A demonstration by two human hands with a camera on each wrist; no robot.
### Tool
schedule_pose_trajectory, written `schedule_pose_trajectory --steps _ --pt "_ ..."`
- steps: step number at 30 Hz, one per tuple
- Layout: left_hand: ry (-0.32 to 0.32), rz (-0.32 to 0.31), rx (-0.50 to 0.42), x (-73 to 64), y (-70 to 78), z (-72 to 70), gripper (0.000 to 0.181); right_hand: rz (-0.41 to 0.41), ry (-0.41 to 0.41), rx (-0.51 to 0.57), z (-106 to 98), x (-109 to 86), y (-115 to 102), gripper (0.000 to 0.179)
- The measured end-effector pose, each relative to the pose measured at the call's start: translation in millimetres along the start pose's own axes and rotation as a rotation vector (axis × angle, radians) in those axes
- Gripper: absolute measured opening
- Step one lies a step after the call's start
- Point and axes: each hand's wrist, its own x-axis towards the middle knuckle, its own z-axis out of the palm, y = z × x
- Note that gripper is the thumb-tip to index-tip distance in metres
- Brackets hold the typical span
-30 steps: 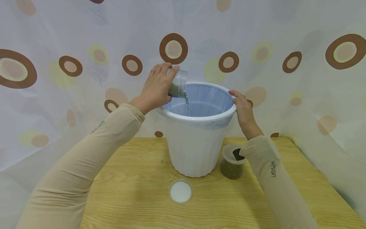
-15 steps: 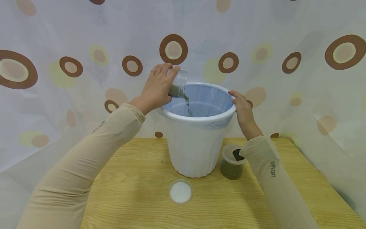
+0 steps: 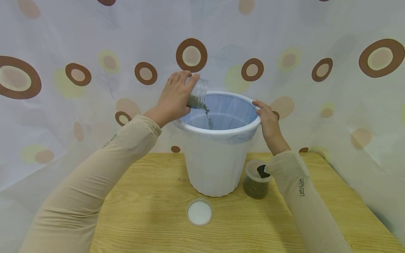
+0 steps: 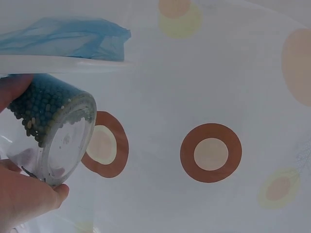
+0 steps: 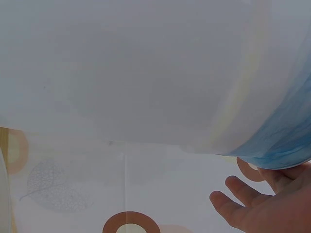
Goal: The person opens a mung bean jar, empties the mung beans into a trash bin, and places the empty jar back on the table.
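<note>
A person's left hand, clamped around a tilted clear jar, poured small green beans over the left side of a blue-lined white bin; the right hand gripped its right rim.

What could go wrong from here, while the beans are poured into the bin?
Beans may spill outside if the left hand, holding the tilted jar, drifts away from the white bin. The right hand touches the rim; pushing hard might tip the bin. In the head view, the right sleeve overlaps the plastic tub, so lowering that arm could perhaps knock it.
</note>
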Motion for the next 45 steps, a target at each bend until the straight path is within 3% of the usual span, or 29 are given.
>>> schedule_pose_trajectory --steps 27,45 --pt "-0.024 0.006 0.022 0.4 2.1 2.0 0.089 0.014 0.001 -0.013 0.6 -0.5 0.3 0.05" --pt "-0.007 0.024 0.024 3.9 2.7 2.9 0.088 -0.009 0.003 0.001 0.8 -0.4 -0.3 0.051"
